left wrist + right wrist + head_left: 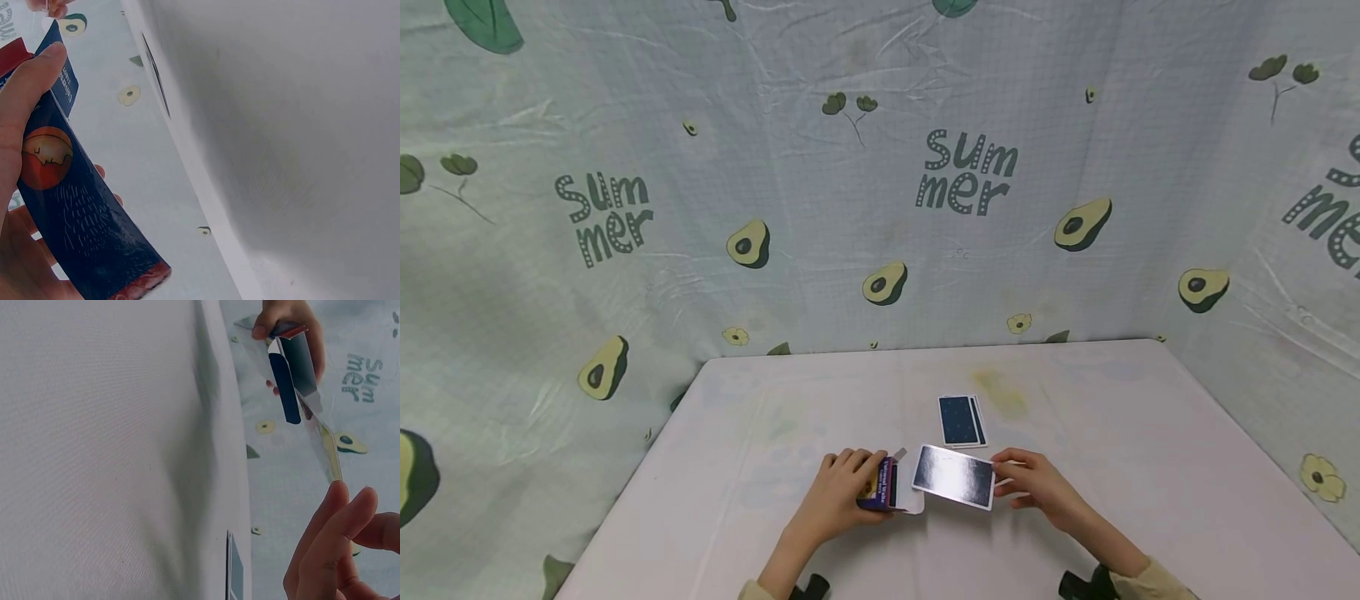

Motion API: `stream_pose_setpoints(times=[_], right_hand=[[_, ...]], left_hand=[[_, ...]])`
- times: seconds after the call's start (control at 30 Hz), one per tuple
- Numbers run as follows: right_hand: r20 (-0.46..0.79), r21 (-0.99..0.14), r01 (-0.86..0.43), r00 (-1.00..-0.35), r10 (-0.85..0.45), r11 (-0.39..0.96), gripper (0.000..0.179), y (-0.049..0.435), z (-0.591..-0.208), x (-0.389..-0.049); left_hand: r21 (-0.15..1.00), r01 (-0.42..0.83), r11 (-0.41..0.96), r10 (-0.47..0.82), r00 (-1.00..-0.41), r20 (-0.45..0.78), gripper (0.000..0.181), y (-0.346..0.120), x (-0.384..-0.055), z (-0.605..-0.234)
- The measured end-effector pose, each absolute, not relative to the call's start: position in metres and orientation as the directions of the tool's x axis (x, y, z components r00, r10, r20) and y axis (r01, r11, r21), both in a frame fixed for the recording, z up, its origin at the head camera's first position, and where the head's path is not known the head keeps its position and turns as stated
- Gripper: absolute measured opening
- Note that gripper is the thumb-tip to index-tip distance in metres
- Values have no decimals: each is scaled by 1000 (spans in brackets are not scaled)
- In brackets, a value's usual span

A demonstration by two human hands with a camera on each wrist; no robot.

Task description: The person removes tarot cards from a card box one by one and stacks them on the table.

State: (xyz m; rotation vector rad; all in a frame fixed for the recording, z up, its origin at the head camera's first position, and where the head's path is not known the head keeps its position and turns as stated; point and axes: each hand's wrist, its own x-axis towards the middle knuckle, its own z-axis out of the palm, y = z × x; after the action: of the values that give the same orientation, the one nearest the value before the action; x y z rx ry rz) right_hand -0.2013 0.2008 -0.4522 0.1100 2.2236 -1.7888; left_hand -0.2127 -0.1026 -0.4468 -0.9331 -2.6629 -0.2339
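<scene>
My left hand (842, 492) grips a dark blue card box (882, 485), its open flap end facing right. In the left wrist view the box (81, 206) shows an orange circle with a face and a red end, with the thumb lying along it. My right hand (1037, 487) pinches the right end of a dark-backed card (953, 476) with a white border. Just right of the box opening, the card hangs above the table; in the right wrist view the card (330, 450) appears nearly edge-on. Behind it lie several dark blue-backed cards (959, 419), slightly fanned.
A white-covered table (775, 417) carries faint yellow and green stains. A pale curtain (820, 192) printed with avocados and lettering hangs behind and along both sides. Black wrist straps (1086, 583) and light sleeves (1153, 581) show at the bottom.
</scene>
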Motion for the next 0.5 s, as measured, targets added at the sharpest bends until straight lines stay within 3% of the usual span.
stream_pose_setpoints(times=[0.5], right_hand=[[-306, -943, 292, -949, -77, 160, 32, 204, -451, -203]], left_hand=[[76, 624, 778, 564, -747, 352, 77, -108, -215, -446]])
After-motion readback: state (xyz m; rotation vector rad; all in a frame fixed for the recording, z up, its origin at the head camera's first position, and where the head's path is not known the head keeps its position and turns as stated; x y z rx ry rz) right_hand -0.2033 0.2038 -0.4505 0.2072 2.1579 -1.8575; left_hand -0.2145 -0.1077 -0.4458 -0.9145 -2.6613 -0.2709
